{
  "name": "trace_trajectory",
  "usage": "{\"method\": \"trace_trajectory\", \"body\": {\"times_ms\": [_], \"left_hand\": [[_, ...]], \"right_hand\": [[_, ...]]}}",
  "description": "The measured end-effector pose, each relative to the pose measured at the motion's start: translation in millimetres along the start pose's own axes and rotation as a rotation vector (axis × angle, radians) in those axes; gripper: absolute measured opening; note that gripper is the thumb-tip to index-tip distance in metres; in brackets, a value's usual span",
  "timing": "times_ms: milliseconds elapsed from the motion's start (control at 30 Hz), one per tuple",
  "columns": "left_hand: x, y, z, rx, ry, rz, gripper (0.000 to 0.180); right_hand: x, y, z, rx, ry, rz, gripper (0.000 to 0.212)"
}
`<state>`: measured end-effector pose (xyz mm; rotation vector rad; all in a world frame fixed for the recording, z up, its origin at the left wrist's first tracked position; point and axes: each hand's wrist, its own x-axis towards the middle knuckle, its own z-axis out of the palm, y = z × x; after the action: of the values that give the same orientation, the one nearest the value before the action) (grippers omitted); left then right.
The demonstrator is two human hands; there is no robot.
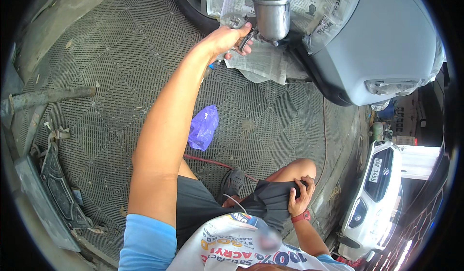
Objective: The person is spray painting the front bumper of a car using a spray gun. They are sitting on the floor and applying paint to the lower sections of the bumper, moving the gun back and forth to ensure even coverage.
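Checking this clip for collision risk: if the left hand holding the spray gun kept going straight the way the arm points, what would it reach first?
Probably the newspaper masking just beyond the left hand and spray gun, with the grey car body panel beside it. How much gap remains is unclear from this view.

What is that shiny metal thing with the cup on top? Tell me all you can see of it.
It is a spray gun of bare silvery metal. A round, lidded metal cup sits upright on top, dull and a little smeared, with the gun body and trigger below it. The left hand grips its handle at arm's length, fingers around the trigger area. It is held up close to the grey car panel, in front of the newspaper masking taped around the wheel. The nozzle is hidden.
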<state>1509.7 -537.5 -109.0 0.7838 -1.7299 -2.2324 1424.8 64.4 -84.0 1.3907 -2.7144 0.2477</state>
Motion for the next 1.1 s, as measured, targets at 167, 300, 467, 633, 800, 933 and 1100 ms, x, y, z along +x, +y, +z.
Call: {"method": "trace_trajectory", "body": {"times_ms": [167, 300, 467, 633, 800, 933, 1100], "left_hand": [[-3, -7, -2, -0.025, -0.039, 0.061, 0.073], [1, -8, 4, -0.055, -0.062, 0.08, 0.071], [13, -12, 20, -0.026, 0.029, -0.003, 0.068], [12, -13, 26, 0.007, 0.024, -0.003, 0.069], [-2, 3, 24, -0.027, 0.01, 0.081, 0.072], [-21, 24, 24, -0.079, 0.015, 0.189, 0.078], [-31, 30, 21, -0.121, 0.006, 0.245, 0.083]], "right_hand": [[-5, 1, 0, 0.008, 0.007, 0.014, 0.035], [-6, 2, 0, 0.003, 0.011, 0.011, 0.035], [-4, 0, -1, 0.026, 0.003, 0.016, 0.035], [-5, 1, 1, 0.031, 0.02, 0.018, 0.035], [-5, 5, 4, 0.036, 0.029, 0.014, 0.034], [-4, 7, 5, 0.038, 0.027, 0.012, 0.034], [3, 9, 9, 0.06, 0.032, -0.007, 0.034]]}}
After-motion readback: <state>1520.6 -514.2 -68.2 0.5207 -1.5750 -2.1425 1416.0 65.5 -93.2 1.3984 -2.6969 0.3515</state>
